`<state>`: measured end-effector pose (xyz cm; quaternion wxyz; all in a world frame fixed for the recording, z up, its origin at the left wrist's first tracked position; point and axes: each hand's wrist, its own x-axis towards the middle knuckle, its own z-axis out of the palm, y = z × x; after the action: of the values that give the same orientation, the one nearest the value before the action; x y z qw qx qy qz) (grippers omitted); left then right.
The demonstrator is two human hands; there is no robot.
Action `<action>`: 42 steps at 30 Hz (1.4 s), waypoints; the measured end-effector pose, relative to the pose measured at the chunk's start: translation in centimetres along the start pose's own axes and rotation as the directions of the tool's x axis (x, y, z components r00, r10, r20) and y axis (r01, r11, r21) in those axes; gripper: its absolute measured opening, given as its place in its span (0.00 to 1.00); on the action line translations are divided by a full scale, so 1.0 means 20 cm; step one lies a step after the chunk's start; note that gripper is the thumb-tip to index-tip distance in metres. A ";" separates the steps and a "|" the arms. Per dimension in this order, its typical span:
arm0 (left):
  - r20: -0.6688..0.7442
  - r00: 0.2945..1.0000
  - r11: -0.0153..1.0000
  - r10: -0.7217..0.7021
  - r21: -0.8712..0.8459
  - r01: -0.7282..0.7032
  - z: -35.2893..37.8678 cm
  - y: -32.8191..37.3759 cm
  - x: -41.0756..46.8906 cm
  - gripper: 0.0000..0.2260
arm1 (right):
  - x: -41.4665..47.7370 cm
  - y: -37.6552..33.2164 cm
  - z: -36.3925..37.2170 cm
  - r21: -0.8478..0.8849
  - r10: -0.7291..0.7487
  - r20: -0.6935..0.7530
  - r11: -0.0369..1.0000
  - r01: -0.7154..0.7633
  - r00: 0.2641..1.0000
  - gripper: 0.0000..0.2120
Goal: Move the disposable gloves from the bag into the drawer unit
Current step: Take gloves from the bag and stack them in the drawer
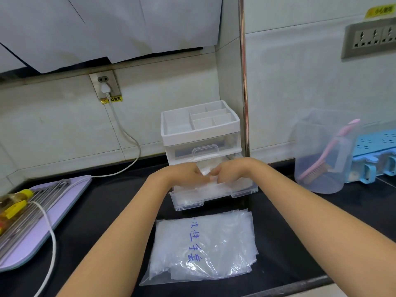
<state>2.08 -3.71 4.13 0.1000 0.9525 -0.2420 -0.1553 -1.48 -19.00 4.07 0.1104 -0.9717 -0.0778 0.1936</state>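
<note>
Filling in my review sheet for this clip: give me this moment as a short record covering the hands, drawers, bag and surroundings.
hands: left hand and right hand meet over the lower drawer, fingers curled on gloves
lower drawer: pulled out of the drawer unit, clear gloves inside
upper drawer: closed
bag: flat on the black counter in front of the lower drawer, with more gloves in it
right of unit: clear jug holding a pink brush
</note>
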 end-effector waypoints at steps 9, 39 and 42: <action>-0.071 0.997 1.000 -0.015 -0.022 0.013 0.08 0.06 0.12 0.07 | 0.07 0.00 -0.01 -0.020 -0.026 0.066 0.999 0.027 0.998 0.30; -0.152 0.980 0.983 -0.129 -0.149 0.107 0.03 0.05 0.06 0.24 | -0.23 0.10 -0.03 0.493 0.124 -0.398 0.864 0.098 0.909 0.11; -0.380 0.920 0.937 -0.097 -0.348 -0.045 0.05 0.08 -0.07 0.10 | -0.36 0.13 0.04 0.497 0.101 -0.484 0.849 0.178 0.869 0.12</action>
<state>-0.16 -4.61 3.90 0.3119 0.9342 -0.1730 -0.0036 -8.05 -22.80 5.24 0.3922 -0.9185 -0.0113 -0.0493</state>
